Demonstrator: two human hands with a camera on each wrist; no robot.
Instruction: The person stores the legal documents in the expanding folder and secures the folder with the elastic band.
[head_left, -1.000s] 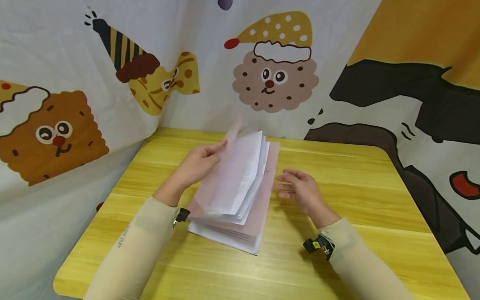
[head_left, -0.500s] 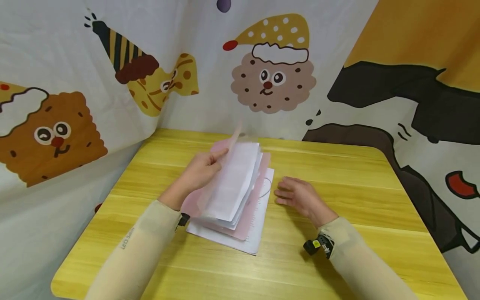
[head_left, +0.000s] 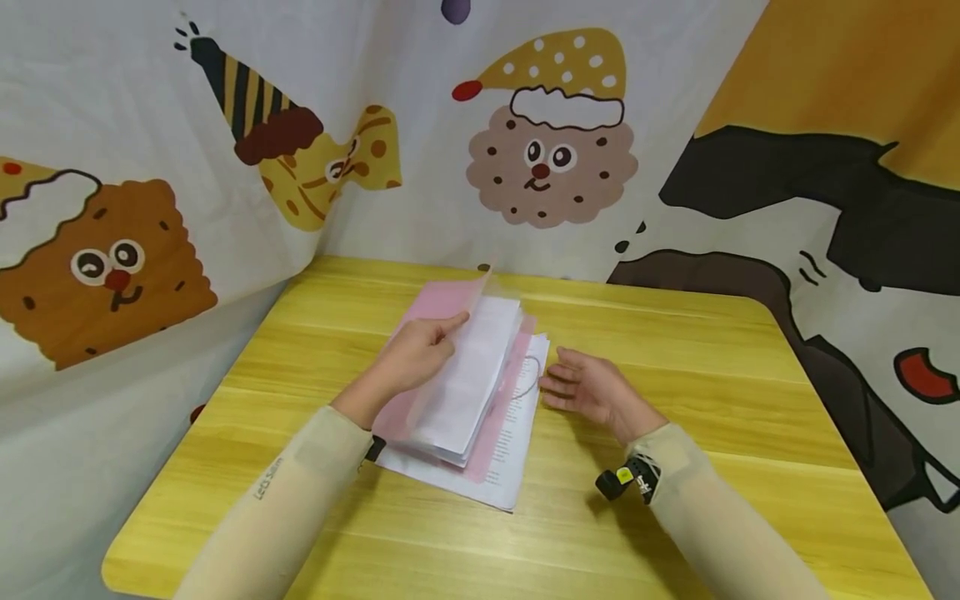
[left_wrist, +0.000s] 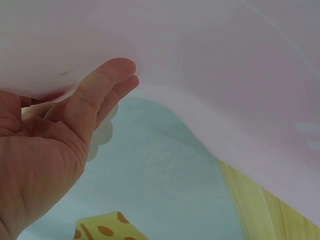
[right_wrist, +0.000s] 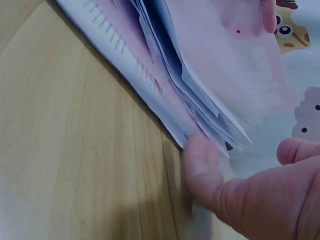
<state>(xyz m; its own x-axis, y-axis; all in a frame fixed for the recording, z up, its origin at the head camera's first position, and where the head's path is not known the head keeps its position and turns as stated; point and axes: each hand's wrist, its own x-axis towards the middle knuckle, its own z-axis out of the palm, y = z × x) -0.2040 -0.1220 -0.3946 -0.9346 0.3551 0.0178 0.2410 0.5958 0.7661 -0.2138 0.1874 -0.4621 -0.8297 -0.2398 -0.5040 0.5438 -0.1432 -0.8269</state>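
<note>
A pink folder [head_left: 450, 293] with a translucent cover stands partly opened near the middle of the table. My left hand [head_left: 416, 354] pinches that cover at its raised edge; the left wrist view shows the fingers [left_wrist: 102, 90] against the thin pink sheet [left_wrist: 225, 65]. Inside sits a bundle of white papers [head_left: 480, 354], fanned apart along one side in the right wrist view. Beneath the folder, a printed white sheet [head_left: 513, 454] pokes out at the right and front. My right hand [head_left: 596, 396], fingers relaxed, is beside the papers' right edge, holding nothing.
The yellow wood-grain table [head_left: 675, 358] has rounded corners. A white curtain [head_left: 420, 50] printed with cartoon biscuits hangs right behind it and down its left side. Each wrist wears a small black camera, the right one [head_left: 626, 481] more visible.
The folder and its papers have come down and toward the left, baring more of the printed sheet below. My left hand has shifted slightly right and nearer; the right hand has moved slightly left.
</note>
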